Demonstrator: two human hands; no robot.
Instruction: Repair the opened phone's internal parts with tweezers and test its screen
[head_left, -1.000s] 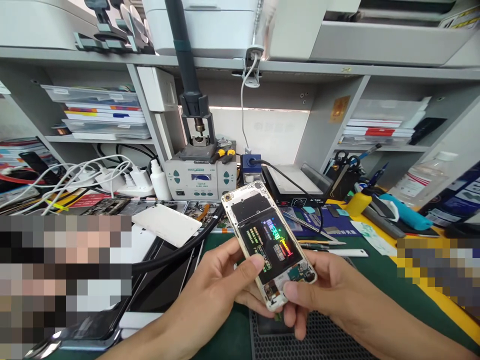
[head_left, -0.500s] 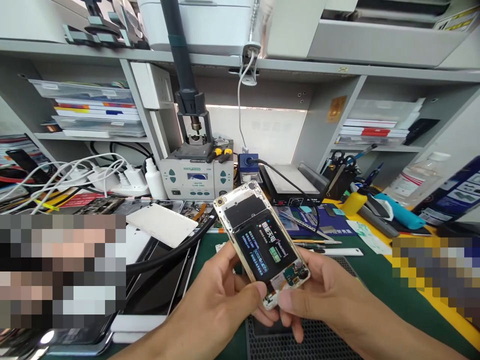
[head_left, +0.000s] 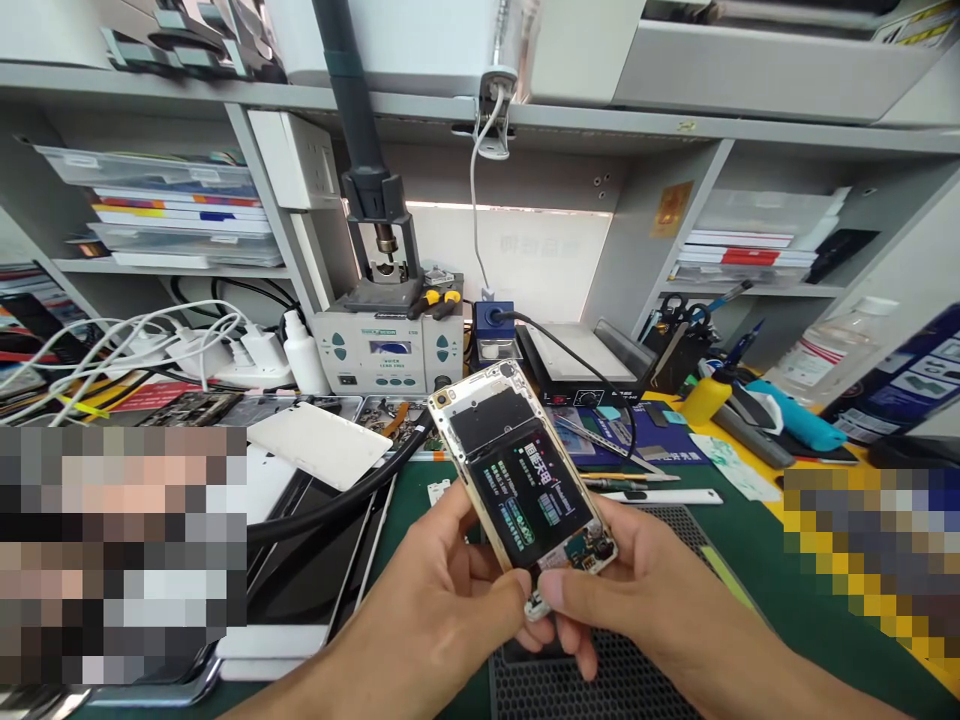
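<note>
An opened smartphone (head_left: pixel 517 475) with a gold frame, its back cover off and a black battery showing, is held tilted above the green mat (head_left: pixel 757 570). My left hand (head_left: pixel 442 590) grips its left edge, thumb lying near the bottom of the battery. My right hand (head_left: pixel 637 590) pinches the phone's lower end, thumb pressed on the bottom corner by the small circuit board. Both hands have their fingers closed round the phone.
A hot-air rework station (head_left: pixel 386 345) stands behind, with a black hot plate (head_left: pixel 581 355) to its right. A white back cover (head_left: pixel 319 445), phone screens (head_left: pixel 315 570) and white cables (head_left: pixel 150 345) lie left. Tweezers (head_left: pixel 600 450), pens and bottles (head_left: pixel 825 355) sit right. A black grid mat (head_left: pixel 637 680) lies below my hands.
The phone has dropped slightly lower and nearer to me, and my right thumb has slid further over its bottom corner. The view has tilted down a little.
</note>
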